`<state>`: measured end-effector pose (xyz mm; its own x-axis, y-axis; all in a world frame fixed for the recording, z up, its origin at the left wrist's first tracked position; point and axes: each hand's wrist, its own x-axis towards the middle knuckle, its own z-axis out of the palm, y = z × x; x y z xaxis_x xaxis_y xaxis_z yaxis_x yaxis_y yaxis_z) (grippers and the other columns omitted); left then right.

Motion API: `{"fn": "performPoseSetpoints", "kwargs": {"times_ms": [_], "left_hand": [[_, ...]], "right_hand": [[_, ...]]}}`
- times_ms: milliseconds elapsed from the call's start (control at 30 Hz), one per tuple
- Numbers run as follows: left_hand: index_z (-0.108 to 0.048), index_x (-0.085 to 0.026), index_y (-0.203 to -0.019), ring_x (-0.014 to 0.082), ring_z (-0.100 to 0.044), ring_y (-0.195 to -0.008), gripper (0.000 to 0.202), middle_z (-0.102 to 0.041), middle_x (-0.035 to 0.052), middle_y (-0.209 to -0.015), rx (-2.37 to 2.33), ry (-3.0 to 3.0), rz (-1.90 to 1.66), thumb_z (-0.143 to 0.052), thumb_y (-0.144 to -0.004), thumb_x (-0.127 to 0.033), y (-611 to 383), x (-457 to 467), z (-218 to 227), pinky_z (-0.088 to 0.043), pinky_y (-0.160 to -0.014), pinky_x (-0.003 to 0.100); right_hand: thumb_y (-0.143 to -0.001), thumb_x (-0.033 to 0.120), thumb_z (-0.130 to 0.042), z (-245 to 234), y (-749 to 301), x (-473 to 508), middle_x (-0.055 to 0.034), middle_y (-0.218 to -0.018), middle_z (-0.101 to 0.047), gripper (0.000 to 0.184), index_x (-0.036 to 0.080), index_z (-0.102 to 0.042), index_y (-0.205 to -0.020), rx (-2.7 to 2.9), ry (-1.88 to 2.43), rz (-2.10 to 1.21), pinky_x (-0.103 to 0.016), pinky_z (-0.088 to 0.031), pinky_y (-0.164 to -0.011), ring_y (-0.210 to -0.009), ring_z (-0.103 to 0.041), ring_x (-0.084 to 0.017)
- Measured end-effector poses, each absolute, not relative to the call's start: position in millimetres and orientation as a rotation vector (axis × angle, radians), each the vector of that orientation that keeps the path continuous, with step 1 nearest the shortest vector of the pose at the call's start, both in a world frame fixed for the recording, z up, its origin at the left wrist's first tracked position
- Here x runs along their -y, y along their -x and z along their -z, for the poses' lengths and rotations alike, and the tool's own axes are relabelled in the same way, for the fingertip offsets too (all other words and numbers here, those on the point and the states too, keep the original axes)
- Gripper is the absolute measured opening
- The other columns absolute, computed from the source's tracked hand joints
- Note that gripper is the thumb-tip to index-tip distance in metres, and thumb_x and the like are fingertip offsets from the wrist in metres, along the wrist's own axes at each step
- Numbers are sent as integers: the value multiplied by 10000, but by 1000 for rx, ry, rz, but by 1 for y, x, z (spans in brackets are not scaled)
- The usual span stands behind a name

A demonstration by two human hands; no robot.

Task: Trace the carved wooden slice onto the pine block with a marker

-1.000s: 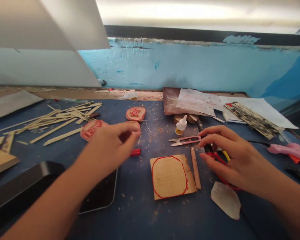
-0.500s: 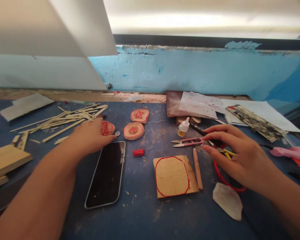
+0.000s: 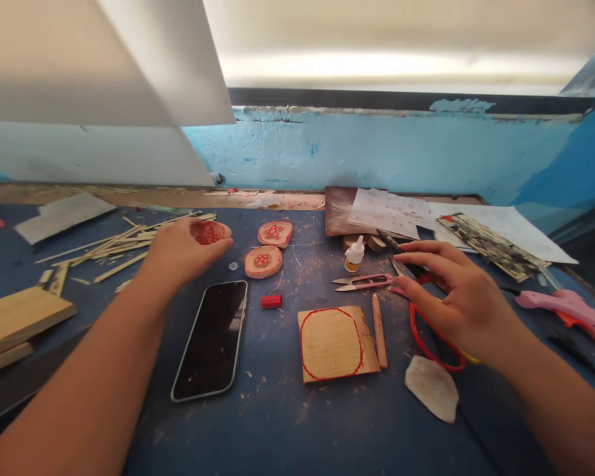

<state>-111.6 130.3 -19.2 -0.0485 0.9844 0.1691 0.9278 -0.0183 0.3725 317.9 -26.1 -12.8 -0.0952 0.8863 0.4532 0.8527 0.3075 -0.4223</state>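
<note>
My left hand (image 3: 183, 250) grips a round wood slice with red markings (image 3: 209, 232), lifted a little above the blue workbench (image 3: 287, 423). Just beyond it lie two more red-marked wood slices (image 3: 275, 233) (image 3: 262, 262). My right hand (image 3: 456, 297) hangs over red-handled pliers (image 3: 424, 337), its fingers curled near the pliers' metal head (image 3: 397, 268) and holding nothing visible. Pink thread snips (image 3: 363, 282) lie by its fingertips, and a black-handled craft knife (image 3: 389, 241) lies beyond them.
A black smartphone (image 3: 211, 340) lies between my arms. Nearby are a red-outlined square of wood (image 3: 334, 344), a wooden stick (image 3: 379, 330), a glue bottle (image 3: 354, 256), a pink glue gun (image 3: 565, 309), loose craft sticks (image 3: 114, 248), and papers (image 3: 496, 228).
My left hand has picked up the red-marked slice and raised it off the bench. My right hand has shifted slightly over the pliers, and the view has tilted.
</note>
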Motion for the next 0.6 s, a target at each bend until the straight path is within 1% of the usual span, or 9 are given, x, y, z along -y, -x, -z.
{"fn": "performPoseSetpoints", "kwargs": {"times_ms": [33,67,100,133,200,233,300,500,600], "left_hand": [[-675,-106,-1363,469,-744,-1169,812,-788,193,-1218,-2102,-2039,-571,-727,-845,-729,99,-131,13,-579,-935,559],[-661,-122,-1401,421,-753,-1167,799,-782,180,-1263,-2068,-2040,-532,-712,-887,-731,84,-133,7,-588,-959,522],[-647,-131,-1425,380,-755,-1159,769,-778,170,-1279,-2048,-2038,-494,-700,-929,-716,70,-137,3,-593,-980,498],[-653,-127,-1409,352,-758,-1131,722,-772,170,-1270,-2047,-2027,-445,-720,-952,-682,55,-143,0,-605,-983,496],[-682,-176,-1363,285,-736,-1150,481,-734,125,-1326,-2020,-2038,-317,-711,-1045,-536,28,-157,-2,-624,-1003,507],[-690,-178,-1351,289,-728,-1170,423,-720,116,-1344,-2019,-2038,-256,-724,-1053,-476,16,-165,-2,-630,-1003,508],[-685,-180,-1369,297,-718,-1201,404,-701,115,-1384,-2027,-2041,-162,-735,-1054,-428,-2,-181,0,-634,-1008,510],[-675,-187,-1392,303,-717,-1210,417,-693,119,-1402,-2015,-2058,107,-746,-1048,-410,-25,-214,10,-642,-1001,504],[-672,-188,-1395,292,-720,-1199,407,-692,123,-1404,-1949,-2147,93,-739,-1054,-400,-25,-225,17,-644,-998,500]], "right_hand": [[-1024,417,-729,13,-318,25,-132,-1409,-708,308,228,-787,-1260,1934,1535,-74,-416,-698,-823,-1207,-748,-317],[-1021,410,-731,13,-319,24,-135,-1403,-710,304,224,-789,-1254,1929,1529,-78,-414,-700,-817,-1186,-756,-310],[-1019,401,-731,14,-319,23,-140,-1396,-712,299,219,-791,-1248,1923,1523,-81,-415,-702,-818,-1172,-761,-306],[-1018,391,-728,14,-320,22,-144,-1388,-715,291,213,-793,-1240,1916,1518,-81,-417,-704,-821,-1168,-763,-305],[-1016,369,-719,16,-322,20,-156,-1372,-721,280,200,-797,-1226,1905,1510,-79,-424,-706,-826,-1170,-763,-311],[-1013,359,-717,17,-322,19,-161,-1367,-723,279,192,-799,-1221,1902,1508,-80,-427,-706,-827,-1171,-764,-314],[-1004,345,-716,19,-323,16,-166,-1352,-732,279,179,-803,-1212,1899,1505,-84,-428,-707,-827,-1154,-772,-311],[-996,360,-711,22,-324,12,-163,-1325,-754,304,166,-814,-1206,1898,1509,-112,-413,-703,-826,-1074,-791,-283],[-995,357,-707,21,-324,12,-162,-1328,-756,306,162,-814,-1207,1894,1511,-123,-418,-701,-832,-1050,-795,-279]]}}
